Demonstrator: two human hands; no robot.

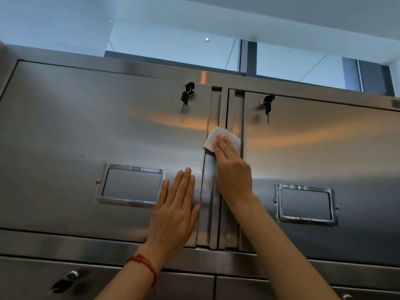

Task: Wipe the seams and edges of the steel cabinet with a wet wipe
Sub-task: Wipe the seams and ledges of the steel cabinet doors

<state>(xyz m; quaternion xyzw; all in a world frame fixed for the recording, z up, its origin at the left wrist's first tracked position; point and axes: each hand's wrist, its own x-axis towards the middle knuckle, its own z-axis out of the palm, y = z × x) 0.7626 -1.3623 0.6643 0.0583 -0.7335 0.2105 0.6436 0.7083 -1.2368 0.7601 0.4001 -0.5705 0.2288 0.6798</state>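
The steel cabinet (75, 126) fills the view, seen from below, with two upper doors meeting at a vertical centre seam (224, 109). A folded white wet wipe (213, 137) lies across that seam about halfway up. My right hand (232, 169) presses the wipe flat against the seam with straight fingers. My left hand (176, 211) rests flat on the left door beside the seam, fingers straight and pointing up, a red bracelet at its wrist.
Each door has a lock with hanging keys, left (186, 95) and right (267, 105), and a framed label holder, left (132, 185) and right (305, 204). Lower drawers with locks (65, 282) sit below. Glass panels and ceiling show above the cabinet top.
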